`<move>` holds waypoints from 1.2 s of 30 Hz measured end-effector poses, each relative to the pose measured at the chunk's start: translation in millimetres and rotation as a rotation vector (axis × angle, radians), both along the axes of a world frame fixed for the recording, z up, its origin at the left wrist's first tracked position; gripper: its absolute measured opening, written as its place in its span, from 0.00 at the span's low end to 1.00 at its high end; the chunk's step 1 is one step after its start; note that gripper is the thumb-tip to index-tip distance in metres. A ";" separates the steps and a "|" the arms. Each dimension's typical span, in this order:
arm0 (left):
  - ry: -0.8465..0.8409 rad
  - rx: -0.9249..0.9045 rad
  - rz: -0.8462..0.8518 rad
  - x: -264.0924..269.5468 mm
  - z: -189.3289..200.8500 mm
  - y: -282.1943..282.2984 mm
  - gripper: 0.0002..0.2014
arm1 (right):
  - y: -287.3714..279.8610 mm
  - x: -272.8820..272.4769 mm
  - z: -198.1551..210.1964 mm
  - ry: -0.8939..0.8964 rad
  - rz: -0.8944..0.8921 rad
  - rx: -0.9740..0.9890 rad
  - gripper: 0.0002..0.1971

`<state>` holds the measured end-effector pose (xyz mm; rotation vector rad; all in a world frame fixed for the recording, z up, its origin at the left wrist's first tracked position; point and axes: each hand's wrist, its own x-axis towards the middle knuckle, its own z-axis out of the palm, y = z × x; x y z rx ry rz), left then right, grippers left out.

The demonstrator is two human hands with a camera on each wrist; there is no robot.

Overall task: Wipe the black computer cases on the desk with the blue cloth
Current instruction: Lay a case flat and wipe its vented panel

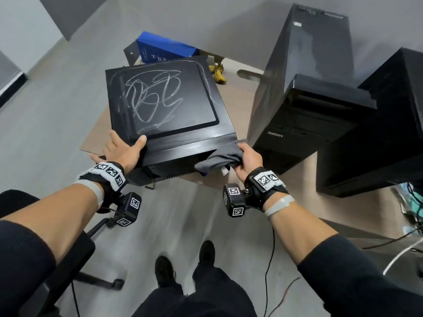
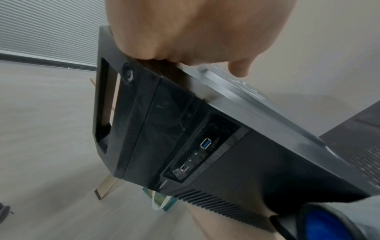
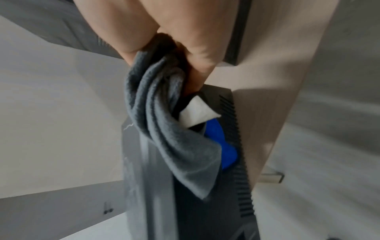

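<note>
A black computer case (image 1: 164,99) lies flat on the wooden desk (image 1: 240,99), its top panel covered in white scribbles. My left hand (image 1: 123,147) braces its near-left corner, thumb on the top and straight fingers spread along the left side. In the left wrist view the left hand (image 2: 195,32) sits over the case's front panel (image 2: 205,146). My right hand (image 1: 249,156) grips the bunched cloth (image 1: 219,159) against the near-right corner. The cloth (image 3: 164,138) shows grey outside, with a blue fold and a white tag, and hangs down over the case's front (image 3: 148,203).
Two more black tower cases (image 1: 304,88) (image 1: 377,133) stand upright on the right of the desk. A blue box (image 1: 164,50) and bananas (image 1: 218,74) lie behind the flat case. An office chair (image 1: 45,259) stands at my left; cables (image 1: 412,213) hang at the right edge.
</note>
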<state>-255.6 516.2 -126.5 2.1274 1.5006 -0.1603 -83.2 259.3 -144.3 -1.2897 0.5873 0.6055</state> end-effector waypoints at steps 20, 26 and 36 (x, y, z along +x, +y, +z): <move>-0.059 -0.011 0.013 -4.5 2.9 1.7 0.48 | 41.1 25.9 49.7 -0.655 0.648 -0.766 0.24; -0.108 -0.053 0.036 -5.3 2.6 10.7 0.46 | 46.2 17.0 48.3 -0.730 0.907 -1.019 0.28; -0.203 -0.102 0.113 -1.3 0.3 49.6 0.36 | 35.7 4.4 68.2 -0.753 1.094 -1.062 0.11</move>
